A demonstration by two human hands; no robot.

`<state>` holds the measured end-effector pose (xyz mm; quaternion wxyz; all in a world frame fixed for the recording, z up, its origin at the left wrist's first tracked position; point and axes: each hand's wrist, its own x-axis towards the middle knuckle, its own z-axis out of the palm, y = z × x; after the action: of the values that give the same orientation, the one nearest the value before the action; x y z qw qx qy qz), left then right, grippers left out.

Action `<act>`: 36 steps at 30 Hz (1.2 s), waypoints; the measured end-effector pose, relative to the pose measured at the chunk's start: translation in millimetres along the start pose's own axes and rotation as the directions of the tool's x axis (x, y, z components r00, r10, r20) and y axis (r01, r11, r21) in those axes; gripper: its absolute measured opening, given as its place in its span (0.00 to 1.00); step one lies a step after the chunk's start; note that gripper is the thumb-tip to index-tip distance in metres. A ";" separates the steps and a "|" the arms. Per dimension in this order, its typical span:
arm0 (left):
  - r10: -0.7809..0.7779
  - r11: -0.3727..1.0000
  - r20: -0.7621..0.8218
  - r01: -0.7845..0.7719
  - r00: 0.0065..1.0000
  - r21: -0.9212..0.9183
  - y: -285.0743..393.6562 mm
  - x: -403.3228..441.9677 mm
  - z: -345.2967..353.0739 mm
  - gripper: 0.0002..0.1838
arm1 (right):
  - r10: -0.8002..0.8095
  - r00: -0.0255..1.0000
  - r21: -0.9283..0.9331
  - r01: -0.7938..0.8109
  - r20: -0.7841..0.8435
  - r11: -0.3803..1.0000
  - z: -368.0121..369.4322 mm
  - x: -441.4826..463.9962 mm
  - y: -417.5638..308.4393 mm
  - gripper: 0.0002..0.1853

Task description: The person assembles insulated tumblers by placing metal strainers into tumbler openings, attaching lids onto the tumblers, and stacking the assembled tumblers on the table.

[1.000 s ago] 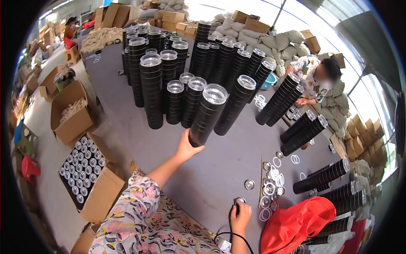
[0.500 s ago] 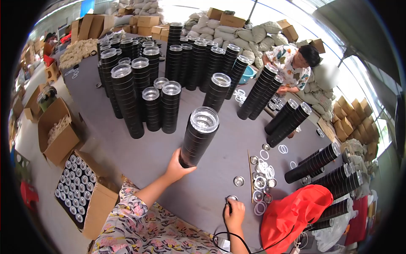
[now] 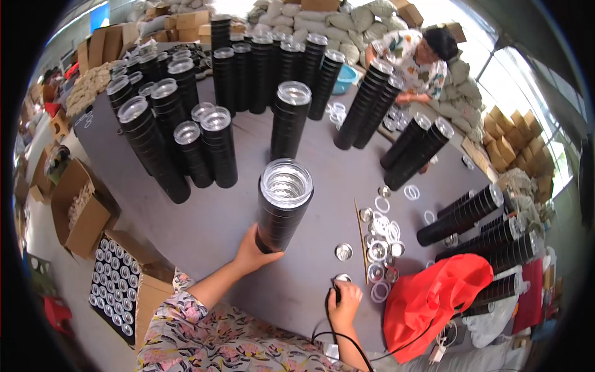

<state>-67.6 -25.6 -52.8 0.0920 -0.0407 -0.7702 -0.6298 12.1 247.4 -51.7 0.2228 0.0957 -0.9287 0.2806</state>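
One broad grey table (image 3: 328,201) spreads under and around both my grips. Across it, beyond my left hand (image 3: 252,251) and off to the right, a co-worker (image 3: 406,65) in a patterned shirt. Lower down and left of that same hand: a carton (image 3: 153,305), flaps up, packed with silver-topped black pieces. Right of my right hand (image 3: 346,305), a heap of red cloth (image 3: 437,301).

Tall black stacks with clear tops crowd the far side; the nearest upright stack (image 3: 290,127) stands just beyond my left grip, apart from what I hold.

Held stack (image 3: 280,223): black, ribbed, clear mouth facing up toward me. My left fingers and thumb are clamped about its lower end (whether its base touches the table, I cannot tell).

My right fingers are curled over a small dark piece (image 3: 338,296), mostly hidden; pinched or merely covered, I cannot tell. Ahead of them, a thin stick (image 3: 361,242), with white rings (image 3: 390,232) loosely heaped to its right. Between my two grips, slightly forward, one loose metal disc (image 3: 343,252).
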 end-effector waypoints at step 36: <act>0.497 0.757 0.779 -0.630 0.382 -0.174 -34.4 101.3 103.5 0.08 | 0.592 0.779 0.678 -0.322 -0.207 0.661 44.3 32.2 39.8 0.03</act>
<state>-182.3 63.2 -86.1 -0.0447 -0.5656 -0.7119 -0.4139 -44.3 253.5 -88.6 0.2898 -0.1419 -0.7113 0.6245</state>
